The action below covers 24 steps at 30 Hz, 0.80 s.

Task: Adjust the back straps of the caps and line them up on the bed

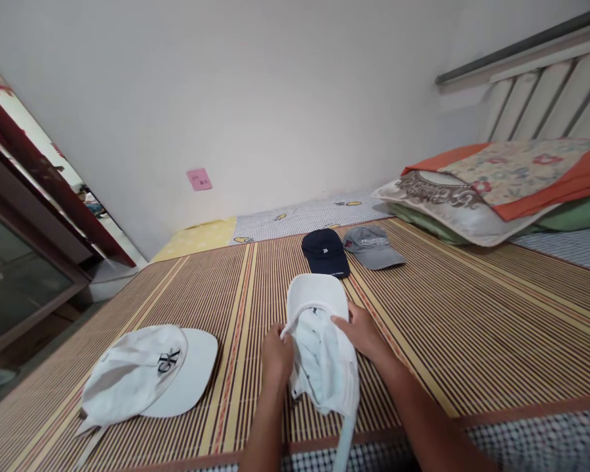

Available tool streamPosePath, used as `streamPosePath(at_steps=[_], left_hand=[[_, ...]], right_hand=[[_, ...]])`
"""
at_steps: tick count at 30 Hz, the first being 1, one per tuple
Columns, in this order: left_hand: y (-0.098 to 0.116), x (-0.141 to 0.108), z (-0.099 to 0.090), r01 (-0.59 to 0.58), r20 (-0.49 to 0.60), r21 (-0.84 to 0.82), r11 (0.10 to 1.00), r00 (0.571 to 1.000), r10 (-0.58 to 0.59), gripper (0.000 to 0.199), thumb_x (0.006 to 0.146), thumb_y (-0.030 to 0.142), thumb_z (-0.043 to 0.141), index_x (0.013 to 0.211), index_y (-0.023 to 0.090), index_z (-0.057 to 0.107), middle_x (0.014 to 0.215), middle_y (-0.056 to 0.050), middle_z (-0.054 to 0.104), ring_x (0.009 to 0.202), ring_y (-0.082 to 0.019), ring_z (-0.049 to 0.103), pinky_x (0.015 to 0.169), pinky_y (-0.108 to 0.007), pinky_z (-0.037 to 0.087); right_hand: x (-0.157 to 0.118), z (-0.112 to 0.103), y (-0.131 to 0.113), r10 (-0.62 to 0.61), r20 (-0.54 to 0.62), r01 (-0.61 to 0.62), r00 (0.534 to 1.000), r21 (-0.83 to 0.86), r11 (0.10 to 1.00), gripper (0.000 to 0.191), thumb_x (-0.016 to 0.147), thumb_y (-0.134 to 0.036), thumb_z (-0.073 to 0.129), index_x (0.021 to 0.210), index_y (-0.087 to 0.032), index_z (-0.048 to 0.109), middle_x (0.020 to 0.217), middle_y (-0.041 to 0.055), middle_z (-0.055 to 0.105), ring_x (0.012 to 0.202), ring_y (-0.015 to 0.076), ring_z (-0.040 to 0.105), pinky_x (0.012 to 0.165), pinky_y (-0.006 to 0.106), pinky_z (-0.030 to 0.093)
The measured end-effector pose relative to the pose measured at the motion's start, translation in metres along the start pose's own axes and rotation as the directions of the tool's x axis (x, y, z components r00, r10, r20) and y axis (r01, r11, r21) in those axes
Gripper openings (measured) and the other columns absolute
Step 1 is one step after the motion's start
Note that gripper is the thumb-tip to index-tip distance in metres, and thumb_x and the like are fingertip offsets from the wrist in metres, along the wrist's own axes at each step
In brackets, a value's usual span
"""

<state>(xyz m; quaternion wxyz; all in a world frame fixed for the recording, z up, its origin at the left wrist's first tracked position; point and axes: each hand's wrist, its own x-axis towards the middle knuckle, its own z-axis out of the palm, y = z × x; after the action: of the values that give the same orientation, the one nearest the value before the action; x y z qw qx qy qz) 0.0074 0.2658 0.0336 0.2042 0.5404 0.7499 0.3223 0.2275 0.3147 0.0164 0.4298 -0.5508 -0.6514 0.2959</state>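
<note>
A pale white cap (324, 360) is held between my hands, its inside facing up, its brim pointing away from me and its strap hanging down toward me. My left hand (277, 354) grips the left edge where brim and crown meet. My right hand (361, 330) pinches the right edge, thumb on the inside. To the left, a white cap with black letters (142, 373) lies on the striped mat (246, 295), brim to the right. Just beyond the held cap are a navy cap (324, 252) and a grey cap (372, 246), side by side.
Pillows (452, 203) with a floral and orange cloth (535, 172) are stacked at the back right, by a white headboard (560, 88). A wall with a pink note (199, 179) rises behind the bed. A cabinet with a glass panel (19, 275) stands at the far left.
</note>
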Motion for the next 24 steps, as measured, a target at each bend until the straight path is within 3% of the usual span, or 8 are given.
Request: streamPosePath(at_steps=[5,7,12,14,17,21,24], left_hand=[[0.000,0.001,-0.006,0.008,0.028,0.041,0.999,1.000,-0.009,0.005,0.087,0.018,0.059,0.090,0.018,0.063,0.089,-0.011,0.074,0.084,-0.026,0.068,0.070,-0.032,0.041],[-0.001,0.000,-0.006,0.010,0.047,0.055,0.998,0.999,-0.013,0.014,0.082,0.020,0.068,0.095,0.018,0.063,0.092,-0.012,0.075,0.085,-0.028,0.069,0.069,-0.031,0.042],[-0.004,0.001,-0.010,0.031,0.022,0.091,0.995,0.999,-0.033,0.024,0.074,0.003,0.065,0.088,0.021,0.059,0.081,-0.006,0.072,0.077,-0.025,0.067,0.063,-0.029,0.036],[-0.006,0.002,-0.014,0.047,-0.025,0.101,0.994,0.999,-0.045,0.021,0.076,0.003,0.061,0.081,0.022,0.056,0.073,-0.004,0.068,0.073,-0.025,0.065,0.061,-0.029,0.032],[-0.010,0.004,-0.019,0.046,-0.090,0.084,0.995,0.995,-0.039,0.019,0.078,0.003,0.059,0.080,0.022,0.055,0.080,-0.006,0.068,0.078,-0.025,0.064,0.063,-0.029,0.031],[-0.017,0.006,-0.018,0.008,-0.044,-0.011,1.000,0.999,-0.009,0.017,0.073,0.006,0.064,0.081,0.021,0.061,0.080,-0.003,0.068,0.076,-0.022,0.065,0.065,-0.028,0.038],[-0.022,0.007,-0.014,-0.030,0.009,-0.094,0.995,0.999,0.031,0.011,0.071,0.015,0.069,0.077,0.022,0.063,0.073,-0.001,0.068,0.071,-0.021,0.063,0.065,-0.028,0.041]], right_hand=[[-0.002,0.006,0.007,-0.013,0.185,0.006,0.983,0.036,0.999,0.014,0.073,-0.027,0.073,0.082,-0.016,0.072,0.067,0.0015,0.070,0.064,0.0190,0.062,0.061,0.027,0.047],[-0.002,0.008,0.008,-0.013,0.200,0.009,0.980,0.022,1.000,0.010,0.072,-0.021,0.070,0.080,-0.016,0.071,0.065,-0.0001,0.068,0.063,0.0178,0.060,0.061,0.026,0.045],[0.000,0.002,0.003,-0.015,0.123,0.025,0.992,-0.081,0.996,0.021,0.071,-0.006,0.055,0.081,-0.018,0.069,0.076,0.0024,0.069,0.074,0.0193,0.061,0.069,0.027,0.041],[0.000,-0.003,0.001,-0.016,0.079,0.027,0.997,-0.132,0.991,0.026,0.071,-0.002,0.050,0.081,-0.018,0.068,0.084,0.0054,0.069,0.082,0.0210,0.062,0.074,0.028,0.040],[0.000,-0.007,-0.001,-0.009,0.061,0.020,0.998,-0.173,0.985,0.031,0.071,0.001,0.047,0.085,-0.018,0.069,0.096,0.0096,0.071,0.093,0.0231,0.063,0.080,0.029,0.041],[0.000,-0.006,0.001,0.019,0.111,-0.002,0.994,-0.145,0.989,0.034,0.075,-0.003,0.049,0.098,-0.017,0.071,0.106,0.0121,0.075,0.100,0.0247,0.067,0.084,0.030,0.044],[0.001,-0.006,0.002,0.044,0.160,-0.029,0.986,-0.100,0.995,0.026,0.082,-0.015,0.056,0.103,-0.015,0.071,0.105,0.0126,0.077,0.096,0.0252,0.070,0.081,0.030,0.048]])
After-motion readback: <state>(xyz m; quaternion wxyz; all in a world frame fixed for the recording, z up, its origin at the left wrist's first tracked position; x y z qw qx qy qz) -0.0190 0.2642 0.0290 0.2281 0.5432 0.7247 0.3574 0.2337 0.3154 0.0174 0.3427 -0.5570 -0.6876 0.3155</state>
